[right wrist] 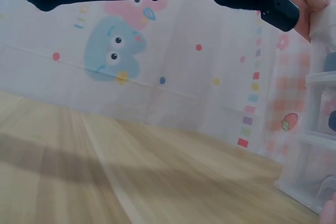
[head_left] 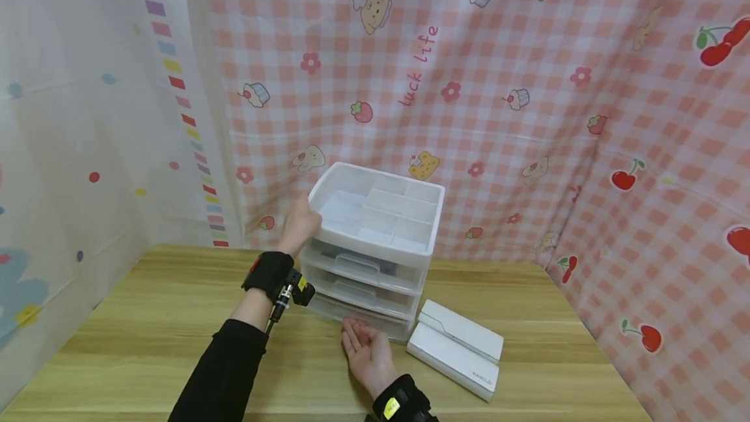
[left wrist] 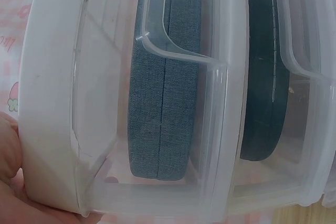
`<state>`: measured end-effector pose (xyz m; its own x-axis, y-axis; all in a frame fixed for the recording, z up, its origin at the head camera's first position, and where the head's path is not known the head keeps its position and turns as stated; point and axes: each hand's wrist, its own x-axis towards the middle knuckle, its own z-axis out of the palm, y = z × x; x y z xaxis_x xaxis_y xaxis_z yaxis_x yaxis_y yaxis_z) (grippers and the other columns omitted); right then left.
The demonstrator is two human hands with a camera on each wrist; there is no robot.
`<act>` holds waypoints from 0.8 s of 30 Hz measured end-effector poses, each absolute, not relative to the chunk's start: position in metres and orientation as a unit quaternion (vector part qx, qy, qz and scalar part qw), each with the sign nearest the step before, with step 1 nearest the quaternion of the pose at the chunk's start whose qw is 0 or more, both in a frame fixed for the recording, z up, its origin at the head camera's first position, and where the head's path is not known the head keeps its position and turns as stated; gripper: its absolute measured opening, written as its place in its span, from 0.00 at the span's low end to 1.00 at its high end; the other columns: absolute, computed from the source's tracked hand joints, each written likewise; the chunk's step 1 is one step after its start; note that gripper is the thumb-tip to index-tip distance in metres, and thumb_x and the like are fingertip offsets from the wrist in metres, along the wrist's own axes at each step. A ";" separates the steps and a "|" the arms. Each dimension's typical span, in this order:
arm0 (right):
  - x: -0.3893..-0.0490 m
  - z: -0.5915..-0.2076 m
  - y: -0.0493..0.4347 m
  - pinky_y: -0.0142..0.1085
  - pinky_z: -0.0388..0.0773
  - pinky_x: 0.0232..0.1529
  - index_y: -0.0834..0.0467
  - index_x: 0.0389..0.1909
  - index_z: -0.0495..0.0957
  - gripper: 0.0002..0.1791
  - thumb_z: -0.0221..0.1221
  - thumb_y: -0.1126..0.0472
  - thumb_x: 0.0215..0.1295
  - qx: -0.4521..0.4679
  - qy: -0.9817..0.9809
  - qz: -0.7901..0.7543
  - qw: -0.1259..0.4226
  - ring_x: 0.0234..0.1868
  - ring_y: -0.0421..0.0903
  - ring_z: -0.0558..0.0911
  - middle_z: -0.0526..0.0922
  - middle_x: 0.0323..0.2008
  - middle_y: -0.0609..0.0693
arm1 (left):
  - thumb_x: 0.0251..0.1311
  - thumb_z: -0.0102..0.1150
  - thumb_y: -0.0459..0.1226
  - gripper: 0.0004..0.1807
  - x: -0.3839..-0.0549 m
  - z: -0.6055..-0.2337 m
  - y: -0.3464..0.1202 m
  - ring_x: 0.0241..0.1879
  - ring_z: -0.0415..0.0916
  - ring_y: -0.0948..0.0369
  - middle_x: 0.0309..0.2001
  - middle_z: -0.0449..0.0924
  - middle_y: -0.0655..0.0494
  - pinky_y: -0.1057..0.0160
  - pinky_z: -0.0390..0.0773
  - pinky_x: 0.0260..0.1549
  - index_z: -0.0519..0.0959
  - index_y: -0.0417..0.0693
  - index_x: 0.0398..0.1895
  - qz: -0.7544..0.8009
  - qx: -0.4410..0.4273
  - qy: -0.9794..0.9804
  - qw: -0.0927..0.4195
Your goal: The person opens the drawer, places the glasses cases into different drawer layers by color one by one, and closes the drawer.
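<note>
A white plastic drawer unit (head_left: 375,249) with a divided top tray stands on the table, its clear drawers one above another. My left hand (head_left: 300,223) grips the left side of its upper rim. Palm up, my right hand (head_left: 369,350) is at the front of the bottom drawer (head_left: 387,325), its fingertips at the drawer's lower front; whether they hook a handle is hard to see. Through the clear fronts in the left wrist view show a blue-grey fabric case (left wrist: 163,103) and a dark green case (left wrist: 262,77) in separate drawers.
A white flap-front case (head_left: 457,350) lies on the wooden table (head_left: 146,344), just right of the drawer unit. Behind hangs a pink checked cloth (head_left: 381,70), with a white dotted cloth (head_left: 88,116) at the left.
</note>
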<state>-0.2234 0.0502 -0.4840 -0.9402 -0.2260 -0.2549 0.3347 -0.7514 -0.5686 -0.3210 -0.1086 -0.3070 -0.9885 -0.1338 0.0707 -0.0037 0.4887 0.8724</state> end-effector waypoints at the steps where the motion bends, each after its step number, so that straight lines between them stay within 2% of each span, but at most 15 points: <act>1: -0.222 -0.484 0.050 0.42 0.40 0.76 0.71 0.72 0.32 0.32 0.31 0.67 0.72 0.087 0.319 -0.931 0.153 0.76 0.56 0.42 0.40 0.74 0.66 | 0.59 0.41 0.25 0.32 -0.321 -0.307 -0.109 0.64 0.63 0.44 0.66 0.62 0.37 0.43 0.64 0.64 0.54 0.39 0.69 -0.506 0.041 -0.859 0.063; 15: -0.202 -0.485 0.047 0.43 0.41 0.76 0.73 0.71 0.32 0.32 0.32 0.67 0.71 0.078 0.338 -0.923 0.169 0.76 0.58 0.43 0.40 0.74 0.68 | 0.59 0.40 0.25 0.33 -0.320 -0.307 -0.108 0.65 0.61 0.43 0.66 0.61 0.37 0.43 0.64 0.64 0.53 0.39 0.70 -0.505 0.035 -0.860 0.064; 24: -0.180 -0.488 0.044 0.43 0.40 0.76 0.73 0.71 0.29 0.34 0.33 0.68 0.71 0.063 0.350 -0.912 0.206 0.76 0.57 0.40 0.38 0.74 0.65 | 0.58 0.42 0.25 0.32 -0.322 -0.309 -0.109 0.62 0.64 0.43 0.64 0.64 0.36 0.42 0.65 0.63 0.55 0.37 0.68 -0.501 0.033 -0.861 0.082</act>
<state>-0.1799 0.0437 -0.4885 -0.9073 -0.3318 -0.2582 0.4193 -0.6704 -0.6121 -0.3216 -0.1088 -0.3090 -0.9845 -0.1382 0.1078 0.0253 0.4966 0.8676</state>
